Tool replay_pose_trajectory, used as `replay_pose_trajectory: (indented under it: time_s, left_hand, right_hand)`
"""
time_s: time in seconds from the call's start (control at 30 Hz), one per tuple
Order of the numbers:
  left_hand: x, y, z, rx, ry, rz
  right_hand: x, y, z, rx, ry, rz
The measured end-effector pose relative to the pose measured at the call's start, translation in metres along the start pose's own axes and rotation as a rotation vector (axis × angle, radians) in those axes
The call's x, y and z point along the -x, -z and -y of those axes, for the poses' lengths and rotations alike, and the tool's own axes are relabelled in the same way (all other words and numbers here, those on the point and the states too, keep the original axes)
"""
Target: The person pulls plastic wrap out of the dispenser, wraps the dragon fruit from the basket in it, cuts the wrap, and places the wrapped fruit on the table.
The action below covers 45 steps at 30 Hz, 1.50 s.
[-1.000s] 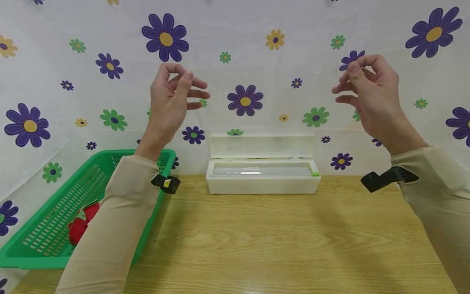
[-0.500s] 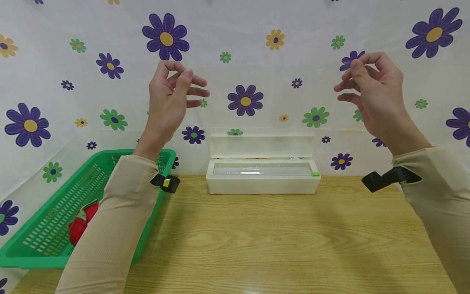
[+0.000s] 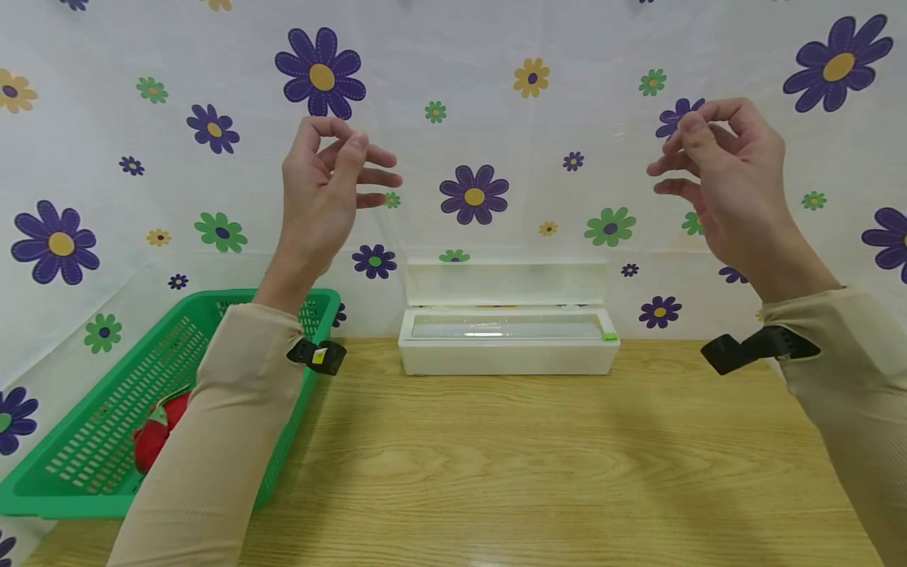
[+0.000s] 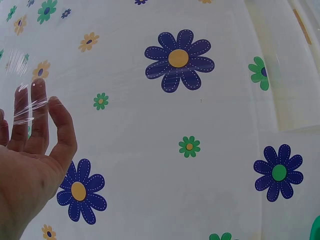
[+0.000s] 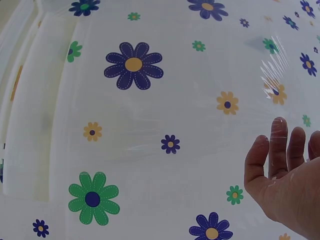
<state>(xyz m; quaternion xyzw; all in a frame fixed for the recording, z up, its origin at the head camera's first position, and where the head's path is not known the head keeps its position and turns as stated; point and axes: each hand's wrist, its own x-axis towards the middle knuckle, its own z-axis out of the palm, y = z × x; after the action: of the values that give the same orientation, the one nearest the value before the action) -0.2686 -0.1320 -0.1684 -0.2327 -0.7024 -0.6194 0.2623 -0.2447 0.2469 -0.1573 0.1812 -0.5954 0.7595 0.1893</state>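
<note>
left hand [image 3: 322, 189]: pinches thin clear film [image 3: 510, 197], crinkled at its corner
right hand [image 3: 723, 177]: pinches film's other corner
dispenser [image 3: 506, 346]: white box, lid up
surface [image 3: 531, 465]: pale woodgrain

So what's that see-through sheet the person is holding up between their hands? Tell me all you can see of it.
The clear film looks like thin plastic wrap, nearly invisible against the flowered backdrop. It is stretched upright between the left hand and the right hand, each pinching an upper corner between thumb and fingertips. Wrinkles and glints show where it bunches at the fingers. It runs down to the open white dispenser box on the wooden table, seemingly uncut.
</note>
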Motion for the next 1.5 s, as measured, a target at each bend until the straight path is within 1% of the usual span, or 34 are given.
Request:
replay_pose_trajectory:
  time_s: [0.33, 0.47, 0.73, 0.97, 1.23, 1.5]
  left_hand:
    - [0.002, 0.002, -0.004, 0.033, -0.019, -0.002]
    - [0.003, 0.002, -0.005, 0.033, -0.022, -0.004]
    - [0.010, 0.002, -0.009, 0.024, -0.038, -0.008]
    - [0.024, 0.003, -0.013, -0.048, -0.081, -0.009]
    - [0.042, 0.007, -0.013, -0.020, -0.098, 0.006]
    - [0.056, 0.009, -0.009, 0.009, -0.073, 0.034]
  right_hand:
    - [0.004, -0.002, 0.004, -0.026, 0.033, 0.026]
    - [0.006, -0.002, 0.005, -0.041, 0.036, 0.027]
    - [0.014, 0.000, 0.009, -0.022, 0.039, 0.021]
    - [0.029, 0.002, 0.009, -0.033, 0.065, 0.056]
    - [0.049, 0.005, 0.006, -0.043, 0.099, 0.092]
    - [0.061, 0.008, -0.001, -0.029, 0.106, 0.116]
